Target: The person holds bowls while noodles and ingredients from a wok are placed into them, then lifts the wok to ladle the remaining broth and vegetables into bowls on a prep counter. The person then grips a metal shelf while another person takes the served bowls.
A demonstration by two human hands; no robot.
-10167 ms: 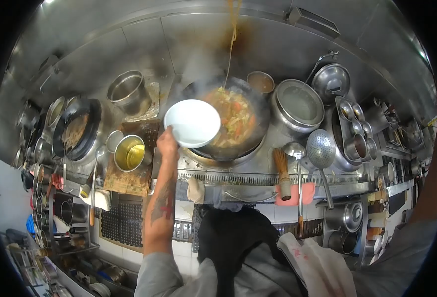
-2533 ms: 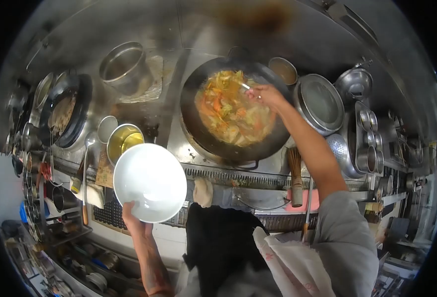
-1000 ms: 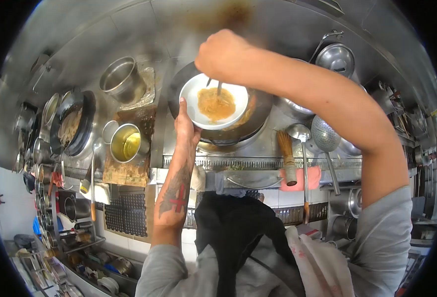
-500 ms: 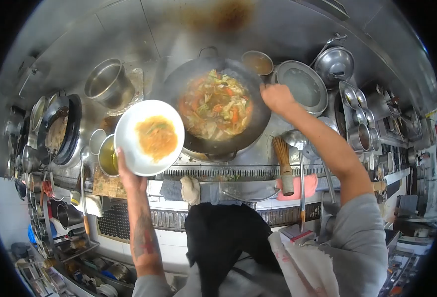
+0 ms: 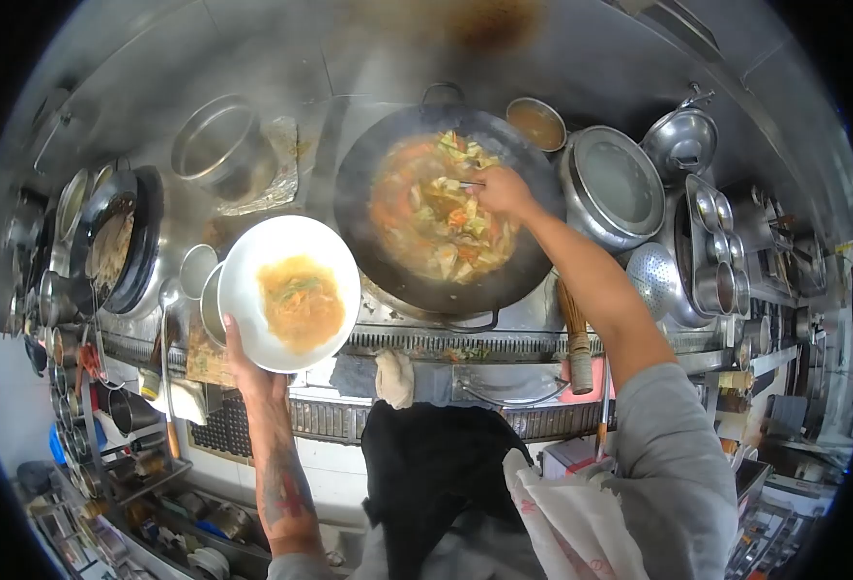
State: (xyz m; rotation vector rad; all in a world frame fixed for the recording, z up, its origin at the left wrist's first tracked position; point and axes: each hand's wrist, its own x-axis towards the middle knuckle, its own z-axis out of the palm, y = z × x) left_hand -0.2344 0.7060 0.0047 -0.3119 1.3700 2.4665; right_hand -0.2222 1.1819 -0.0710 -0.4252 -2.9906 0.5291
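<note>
By the left hand [image 5: 255,370], the white bowl [image 5: 249,259] is gripped at its near-left rim — apparently held close to the wok [image 5: 357,193] to limit drips from its orange-brown food [image 5: 301,307]. By the right hand [image 5: 501,190], a metal utensil [image 5: 469,183] is gripped over the wok's vegetables [image 5: 450,253]; its lower end cannot be made out. A metal pot [image 5: 211,305] is partly hidden by the bowl.

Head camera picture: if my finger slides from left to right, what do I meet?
Long spoon → white bowl → big wok → brush → holed ladle → steel cup.
</note>
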